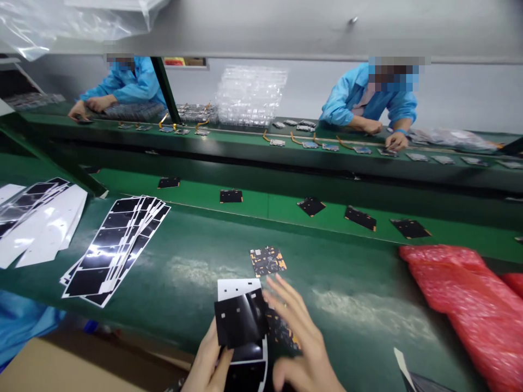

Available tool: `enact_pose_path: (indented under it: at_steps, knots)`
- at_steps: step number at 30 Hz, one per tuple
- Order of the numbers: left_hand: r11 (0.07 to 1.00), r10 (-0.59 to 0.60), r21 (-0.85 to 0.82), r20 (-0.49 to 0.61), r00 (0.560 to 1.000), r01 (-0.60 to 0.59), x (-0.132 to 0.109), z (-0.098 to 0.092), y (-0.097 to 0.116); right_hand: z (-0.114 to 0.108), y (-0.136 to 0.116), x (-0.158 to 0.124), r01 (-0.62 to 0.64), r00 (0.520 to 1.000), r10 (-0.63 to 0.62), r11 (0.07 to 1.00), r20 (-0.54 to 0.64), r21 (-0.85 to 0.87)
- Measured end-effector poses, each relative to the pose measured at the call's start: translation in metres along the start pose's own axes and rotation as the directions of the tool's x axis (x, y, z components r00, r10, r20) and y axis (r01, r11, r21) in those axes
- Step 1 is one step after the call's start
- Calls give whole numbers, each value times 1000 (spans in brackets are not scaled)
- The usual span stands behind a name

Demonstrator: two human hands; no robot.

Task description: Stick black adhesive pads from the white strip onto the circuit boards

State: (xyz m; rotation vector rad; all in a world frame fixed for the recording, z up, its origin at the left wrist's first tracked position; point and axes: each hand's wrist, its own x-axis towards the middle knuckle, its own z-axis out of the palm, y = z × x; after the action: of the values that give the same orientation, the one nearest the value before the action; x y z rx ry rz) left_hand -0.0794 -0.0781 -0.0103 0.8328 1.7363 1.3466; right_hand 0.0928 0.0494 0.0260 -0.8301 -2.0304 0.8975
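left hand (208, 362) pinching black film sheet (240, 318), white liner (237, 288) showing; right hand (302, 340) spread over pcb (281, 332) on green belt (351, 283); film stack (116, 250) fanned, prob for quick grabs

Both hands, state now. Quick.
Left hand: closed, holding the black film sheet.
Right hand: open, fingers spread beside the sheet, holding nothing.

Pale grey wall (461, 95) behind, grey overhead panel (261, 27) above, green conveyor bench (351, 277) w/ bright glare, cardboard box (53, 370) low L.
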Motion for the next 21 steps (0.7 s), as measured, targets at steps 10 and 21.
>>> enact_pose_path:
  at_steps: [10,21]
  knots:
    - [994,85,54,150,985,-94,36,2,20,4,20,34,-650,760,559,663,332,372]
    - [992,22,122,-68,997,-14,89,-62,-38,-21,121,81,-692,713,682,644,165,326]
